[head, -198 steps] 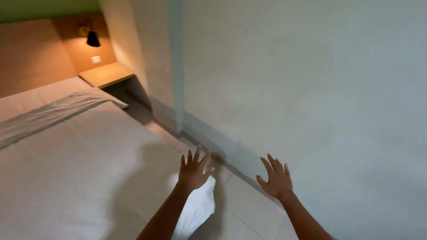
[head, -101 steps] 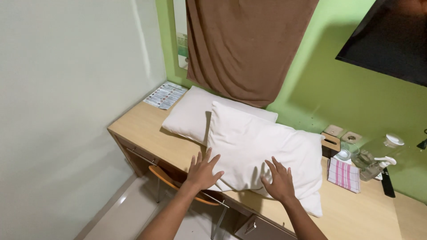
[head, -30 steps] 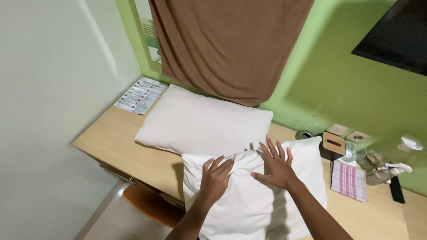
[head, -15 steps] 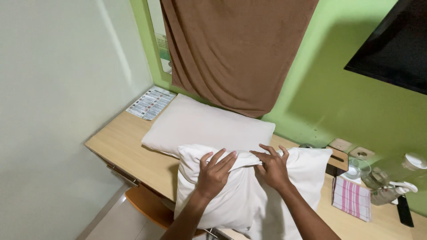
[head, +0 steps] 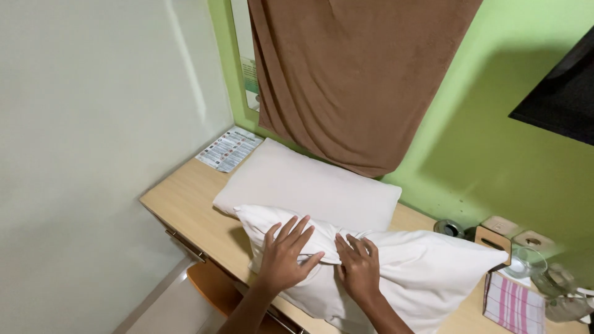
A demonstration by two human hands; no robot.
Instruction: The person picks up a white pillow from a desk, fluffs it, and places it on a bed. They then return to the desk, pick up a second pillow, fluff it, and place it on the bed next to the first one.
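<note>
Both hands are working the front pillow (head: pixel 396 272), which is lying on the wooden desk (head: pixel 185 207) just in front of a second, flat pillow (head: pixel 309 185). Left hand (head: pixel 286 255) is lying on top with fingers spread, thumb hooking a fold of the white case. Right hand (head: pixel 359 269) is sitting just beside it, fingers loosely together, bunching fabric at the same ridge. Progress, judging by the creased, gathered cloth: front pillow is gripped but not yet lifted or smoothed; back pillow is lying untouched. Brown towel (head: pixel 352 80) is hanging on the green wall behind; striped cloth (head: pixel 510 306) and a glass (head: pixel 523 263) are sitting at the desk's right end.
</note>
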